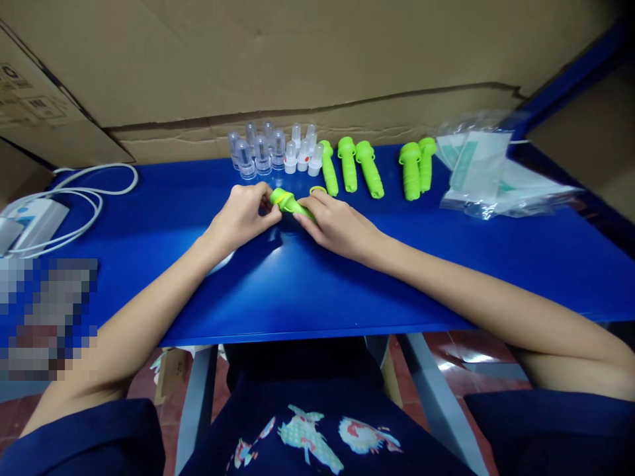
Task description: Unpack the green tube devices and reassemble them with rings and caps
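Observation:
A lime-green, torch-shaped plastic piece is held between my two hands above the blue table. My left hand is closed, its thumb and fingertips at the wide end of the piece. The narrower body is gripped by my right hand, whose fingers cover part of it. A small yellow-green ring shows just behind the right fingers; I cannot tell what it belongs to. Beyond my hands stand clear plastic vials and smaller white-based vials. Several more green pieces lie to their right.
Clear bags with white and green contents lie at the right back. On the left are a coiled white cable, a white box and a pixelated dark object. Cardboard walls the back of the blue table.

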`<action>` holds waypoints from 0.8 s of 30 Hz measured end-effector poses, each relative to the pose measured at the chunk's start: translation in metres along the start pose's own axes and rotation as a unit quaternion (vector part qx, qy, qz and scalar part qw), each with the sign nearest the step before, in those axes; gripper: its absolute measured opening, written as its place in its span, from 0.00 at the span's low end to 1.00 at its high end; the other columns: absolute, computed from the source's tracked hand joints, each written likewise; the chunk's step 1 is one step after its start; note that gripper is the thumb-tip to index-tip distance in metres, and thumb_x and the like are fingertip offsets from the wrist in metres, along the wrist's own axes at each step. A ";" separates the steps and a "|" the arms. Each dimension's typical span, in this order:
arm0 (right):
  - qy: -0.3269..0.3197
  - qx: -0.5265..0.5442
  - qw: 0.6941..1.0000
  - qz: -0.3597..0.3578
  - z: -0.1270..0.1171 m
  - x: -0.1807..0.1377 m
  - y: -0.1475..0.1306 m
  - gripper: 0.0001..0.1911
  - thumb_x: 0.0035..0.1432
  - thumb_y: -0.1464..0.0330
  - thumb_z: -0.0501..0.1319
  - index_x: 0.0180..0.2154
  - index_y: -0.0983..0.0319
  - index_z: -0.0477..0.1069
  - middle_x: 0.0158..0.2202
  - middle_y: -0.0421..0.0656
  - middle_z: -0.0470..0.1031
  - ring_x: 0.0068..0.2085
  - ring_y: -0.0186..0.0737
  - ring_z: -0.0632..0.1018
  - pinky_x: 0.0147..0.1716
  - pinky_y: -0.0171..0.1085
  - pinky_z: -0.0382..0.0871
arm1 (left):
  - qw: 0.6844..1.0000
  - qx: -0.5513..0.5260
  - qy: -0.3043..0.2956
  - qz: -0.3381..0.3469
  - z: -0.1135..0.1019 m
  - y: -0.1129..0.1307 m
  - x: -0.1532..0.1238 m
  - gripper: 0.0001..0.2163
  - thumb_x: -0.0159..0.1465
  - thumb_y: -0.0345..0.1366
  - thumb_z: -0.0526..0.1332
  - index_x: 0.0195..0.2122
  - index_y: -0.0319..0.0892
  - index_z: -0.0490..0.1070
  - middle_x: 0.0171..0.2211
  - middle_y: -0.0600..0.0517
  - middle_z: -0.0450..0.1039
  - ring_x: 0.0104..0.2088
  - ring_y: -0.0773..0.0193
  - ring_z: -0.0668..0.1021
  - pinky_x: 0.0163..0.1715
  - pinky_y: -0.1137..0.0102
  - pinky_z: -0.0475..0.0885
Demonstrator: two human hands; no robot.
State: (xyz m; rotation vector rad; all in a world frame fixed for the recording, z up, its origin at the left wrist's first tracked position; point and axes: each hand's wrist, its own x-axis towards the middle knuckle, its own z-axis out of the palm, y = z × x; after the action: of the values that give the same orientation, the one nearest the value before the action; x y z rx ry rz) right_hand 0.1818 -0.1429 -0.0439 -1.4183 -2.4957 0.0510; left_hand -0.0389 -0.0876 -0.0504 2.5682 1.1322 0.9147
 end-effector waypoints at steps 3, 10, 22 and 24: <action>0.025 -0.003 1.000 0.013 -0.002 0.001 -0.002 0.18 0.77 0.68 0.50 0.57 0.73 0.71 0.53 0.59 0.74 0.48 0.52 0.81 0.45 0.43 0.73 | 0.997 0.033 0.068 -0.008 0.004 0.005 -0.001 0.07 0.66 0.33 0.65 0.44 0.42 0.72 0.32 0.51 0.77 0.34 0.62 0.79 0.44 0.66 0.76; -0.040 -0.055 0.995 0.073 -0.017 0.001 -0.021 0.21 0.79 0.67 0.47 0.59 0.72 0.70 0.58 0.61 0.72 0.48 0.53 0.81 0.38 0.41 0.72 | 0.977 0.204 -0.001 -0.067 0.009 0.032 0.004 0.08 0.72 0.33 0.55 0.37 0.40 0.70 0.36 0.45 0.77 0.39 0.55 0.80 0.53 0.58 0.73; -0.022 -0.021 0.999 0.039 -0.011 0.004 -0.009 0.19 0.78 0.67 0.49 0.57 0.72 0.71 0.54 0.59 0.73 0.49 0.53 0.80 0.45 0.44 0.72 | 0.980 0.174 -0.010 -0.092 -0.002 0.030 0.010 0.07 0.68 0.31 0.58 0.32 0.42 0.70 0.31 0.49 0.77 0.35 0.60 0.79 0.47 0.65 0.72; -0.008 -0.017 0.999 0.029 -0.010 0.005 -0.003 0.19 0.78 0.66 0.49 0.56 0.71 0.72 0.53 0.59 0.73 0.48 0.52 0.79 0.44 0.44 0.71 | 0.982 0.165 0.000 -0.089 -0.002 0.028 0.011 0.07 0.68 0.32 0.58 0.32 0.42 0.70 0.31 0.49 0.77 0.36 0.60 0.79 0.48 0.64 0.72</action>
State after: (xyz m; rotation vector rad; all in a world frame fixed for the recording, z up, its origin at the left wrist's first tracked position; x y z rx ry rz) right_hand 0.1792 -0.1413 -0.0327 -1.5094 -2.4795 0.0319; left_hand -0.0177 -0.0993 -0.0330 2.6516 1.6044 0.7394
